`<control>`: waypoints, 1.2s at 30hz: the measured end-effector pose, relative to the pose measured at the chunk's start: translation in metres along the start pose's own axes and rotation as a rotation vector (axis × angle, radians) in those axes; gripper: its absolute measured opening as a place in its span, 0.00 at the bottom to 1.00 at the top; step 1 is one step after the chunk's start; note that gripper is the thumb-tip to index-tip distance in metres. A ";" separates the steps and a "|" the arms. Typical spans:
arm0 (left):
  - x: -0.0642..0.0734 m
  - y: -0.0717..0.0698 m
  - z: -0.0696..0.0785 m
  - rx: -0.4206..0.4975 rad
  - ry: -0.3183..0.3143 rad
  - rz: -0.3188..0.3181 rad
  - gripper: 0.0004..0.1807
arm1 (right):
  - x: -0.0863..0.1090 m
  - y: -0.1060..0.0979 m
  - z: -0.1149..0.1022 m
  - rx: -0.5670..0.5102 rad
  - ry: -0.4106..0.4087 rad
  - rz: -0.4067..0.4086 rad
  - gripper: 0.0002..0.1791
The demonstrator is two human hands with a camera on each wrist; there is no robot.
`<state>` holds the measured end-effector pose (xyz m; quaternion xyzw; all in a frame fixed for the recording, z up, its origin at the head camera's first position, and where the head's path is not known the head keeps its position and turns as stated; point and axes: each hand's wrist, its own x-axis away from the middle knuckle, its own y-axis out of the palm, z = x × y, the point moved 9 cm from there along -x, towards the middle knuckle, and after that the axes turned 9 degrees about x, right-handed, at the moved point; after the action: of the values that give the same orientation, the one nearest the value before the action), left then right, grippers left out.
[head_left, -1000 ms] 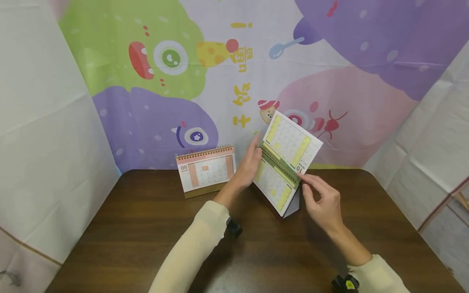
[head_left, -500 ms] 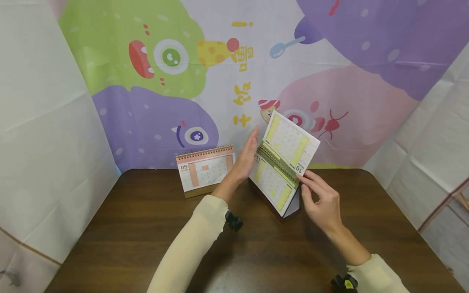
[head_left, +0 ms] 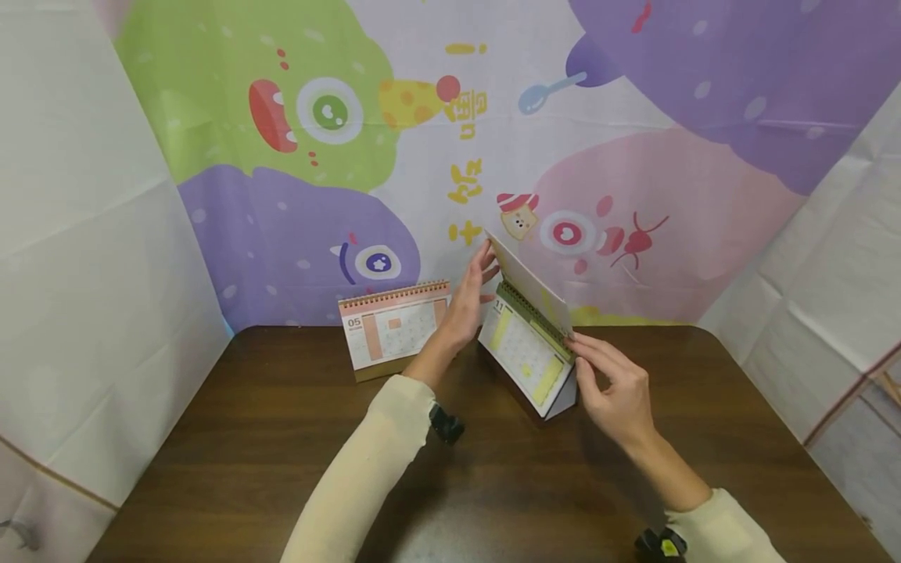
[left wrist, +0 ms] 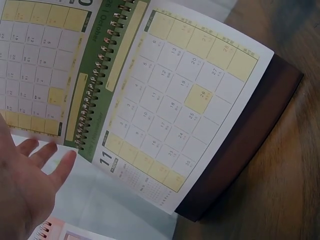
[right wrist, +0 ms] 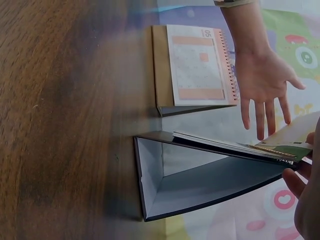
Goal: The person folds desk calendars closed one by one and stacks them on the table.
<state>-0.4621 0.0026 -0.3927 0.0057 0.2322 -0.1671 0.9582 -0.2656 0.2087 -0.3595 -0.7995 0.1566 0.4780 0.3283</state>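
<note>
A desk calendar (head_left: 526,352) with a green header stands on the table, its page numbered 11 facing me. Above its rings (head_left: 529,311) a sheet (head_left: 531,281) is lifted and seen nearly edge-on. My left hand (head_left: 468,303) has its fingers stretched out beside the sheet's left edge; contact is unclear. In the right wrist view the left hand (right wrist: 262,75) shows its palm with fingers spread. At the calendar's top right corner, my right hand (head_left: 619,391) pinches the ringed edge between thumb and fingers. Part of that hand is cut off in its wrist view.
A second desk calendar (head_left: 397,328), pink and marked 05, stands to the left, just behind the left forearm. The brown wooden table (head_left: 281,438) ends at a printed cartoon cloth (head_left: 450,156). White cloth (head_left: 84,234) hangs at both sides.
The lifted sheet has swung from showing its printed face to nearly edge-on, its top edge coming left and down. The left hand shifted slightly left; the right hand barely moved.
</note>
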 end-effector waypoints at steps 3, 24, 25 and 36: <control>0.000 -0.005 -0.007 0.006 0.013 0.028 0.50 | 0.000 0.000 -0.001 -0.002 -0.009 -0.001 0.15; 0.042 -0.031 0.031 0.192 0.049 0.199 0.50 | 0.003 0.005 -0.008 -0.060 -0.088 0.003 0.14; 0.043 -0.032 0.029 0.195 0.041 0.211 0.49 | 0.003 0.005 -0.008 -0.058 -0.090 -0.001 0.14; 0.051 -0.039 0.012 0.259 -0.080 0.239 0.45 | 0.008 0.008 -0.005 -0.009 -0.063 -0.047 0.13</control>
<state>-0.4267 -0.0517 -0.4022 0.1500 0.1683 -0.0804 0.9709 -0.2628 0.2003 -0.3676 -0.7889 0.1252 0.4961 0.3404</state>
